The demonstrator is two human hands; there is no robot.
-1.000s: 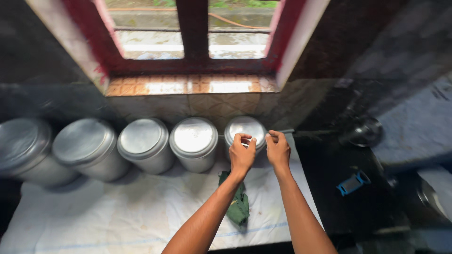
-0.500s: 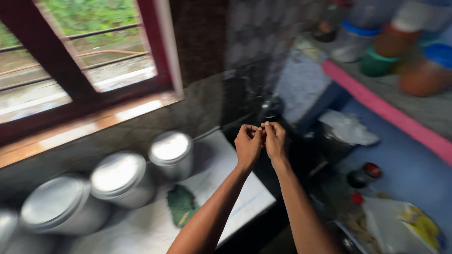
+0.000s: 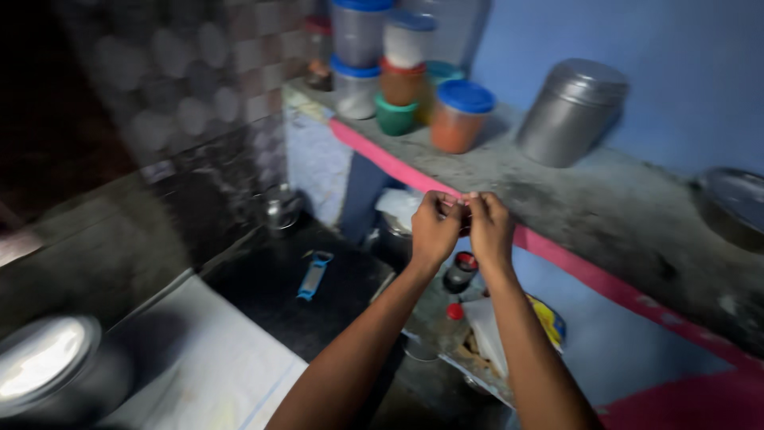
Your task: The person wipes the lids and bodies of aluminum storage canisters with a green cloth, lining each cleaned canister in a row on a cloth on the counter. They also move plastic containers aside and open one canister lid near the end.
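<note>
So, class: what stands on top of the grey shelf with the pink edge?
On the shelf stand a steel canister, an orange jar with a blue lid, a green tub and stacked plastic containers. Their contents are hidden or too blurred to tell.

the grey shelf (image 3: 605,199) with the pink edge is the landmark: its left end is crowded with stacked plastic jars (image 3: 406,72), and a steel canister (image 3: 571,111) stands near its middle, but the stretch of shelf top between the canister and a steel vessel (image 3: 736,203) at the far right lies bare. just in front of the shelf edge both hands (image 3: 463,231) meet, fingertips together. below the shelf, bottles with red caps (image 3: 459,275) and a yellow packet (image 3: 549,318) fill the space, while the dark counter to its lower left is open apart from a blue peeler (image 3: 313,275).
</note>
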